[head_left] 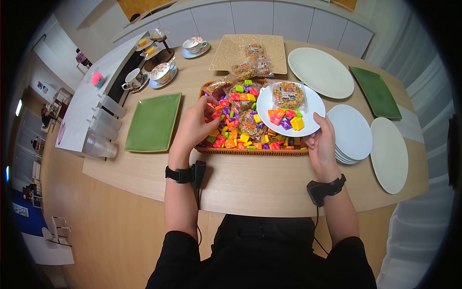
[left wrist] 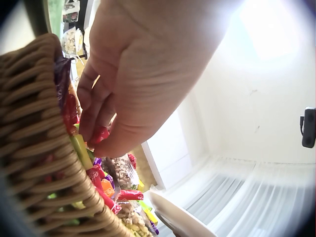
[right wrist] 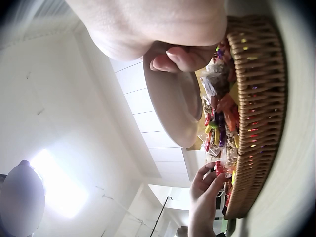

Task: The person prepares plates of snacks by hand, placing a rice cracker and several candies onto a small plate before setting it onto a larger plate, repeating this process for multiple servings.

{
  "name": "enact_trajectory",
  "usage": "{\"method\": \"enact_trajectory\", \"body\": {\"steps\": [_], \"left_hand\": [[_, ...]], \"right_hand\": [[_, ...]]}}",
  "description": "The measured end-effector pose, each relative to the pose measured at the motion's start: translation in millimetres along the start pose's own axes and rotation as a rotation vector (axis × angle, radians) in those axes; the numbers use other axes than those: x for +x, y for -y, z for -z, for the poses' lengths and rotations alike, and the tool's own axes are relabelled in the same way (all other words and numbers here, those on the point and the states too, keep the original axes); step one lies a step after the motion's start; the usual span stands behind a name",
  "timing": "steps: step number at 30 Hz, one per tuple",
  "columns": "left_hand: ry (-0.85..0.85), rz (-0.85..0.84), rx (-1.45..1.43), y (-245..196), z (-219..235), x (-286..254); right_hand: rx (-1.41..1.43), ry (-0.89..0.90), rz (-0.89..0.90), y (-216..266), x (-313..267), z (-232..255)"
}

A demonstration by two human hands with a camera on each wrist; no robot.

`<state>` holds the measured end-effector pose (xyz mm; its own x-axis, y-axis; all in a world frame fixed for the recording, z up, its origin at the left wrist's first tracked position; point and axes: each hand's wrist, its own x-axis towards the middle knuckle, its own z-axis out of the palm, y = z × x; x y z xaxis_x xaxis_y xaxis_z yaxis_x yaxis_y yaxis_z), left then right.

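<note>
My right hand (head_left: 321, 139) grips the rim of a round white plate (head_left: 265, 118), thumb on top and fingers curled underneath. On the plate lie a packaged round cereal cake (head_left: 288, 95) and several wrapped candies (head_left: 287, 120) in red, orange, purple and yellow. At the left side of a wicker basket (head_left: 250, 151), my left hand (head_left: 193, 124) reaches in among colourful wrapped candies. Its thumb and fingers pinch a red wrapped candy (right wrist: 220, 168), plainest in the right wrist view. More packaged cereal cakes (head_left: 251, 126) lie among the candies in the basket.
A green square plate (head_left: 153, 123) lies left of the basket, near plastic cups (head_left: 100, 147) and teacups (head_left: 161, 72). Right of it stand stacked white plates (head_left: 353, 132), oval plates (head_left: 391, 155) and a green tray (head_left: 376, 91). Behind is a beige embossed tray (head_left: 226, 53).
</note>
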<state>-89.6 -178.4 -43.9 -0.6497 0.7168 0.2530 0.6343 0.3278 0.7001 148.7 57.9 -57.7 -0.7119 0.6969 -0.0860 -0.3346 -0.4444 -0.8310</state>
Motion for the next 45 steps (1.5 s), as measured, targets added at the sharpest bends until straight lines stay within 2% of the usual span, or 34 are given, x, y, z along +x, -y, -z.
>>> {"method": "enact_trajectory", "body": {"steps": [12,14,15,17,21,34,36,40,45], "left_hand": [[-0.009,-0.021,0.022,8.4,5.0,2.4],[0.143,-0.041,0.044,3.0,14.5,-0.6],[0.141,-0.041,0.043,7.7,18.4,-2.4],[0.327,0.119,-0.210,14.5,27.8,-6.5],[0.367,-0.008,-0.136,12.8,32.6,-11.3],[0.225,0.016,-0.062,3.8,14.4,-5.5],[0.182,-0.119,0.010,4.8,11.9,-4.1],[0.238,-0.142,0.020,2.4,8.5,-4.0],[0.163,-0.165,0.101,-4.1,4.0,-1.7]], "right_hand": [[0.001,-0.015,-0.005,-0.4,1.3,0.5],[0.004,-0.018,-0.005,-1.2,1.7,1.7],[0.009,-0.009,-0.007,-1.6,2.4,2.9],[0.017,0.001,-0.009,-1.6,2.4,3.4],[0.010,-0.021,-0.013,1.5,-0.9,-1.8],[0.004,-0.025,-0.004,0.8,-0.3,-1.8],[0.003,-0.023,-0.004,-0.9,0.9,0.9],[0.006,-0.019,-0.008,-1.6,2.0,2.1],[-0.002,-0.011,-0.005,0.3,0.1,-0.4]]}}
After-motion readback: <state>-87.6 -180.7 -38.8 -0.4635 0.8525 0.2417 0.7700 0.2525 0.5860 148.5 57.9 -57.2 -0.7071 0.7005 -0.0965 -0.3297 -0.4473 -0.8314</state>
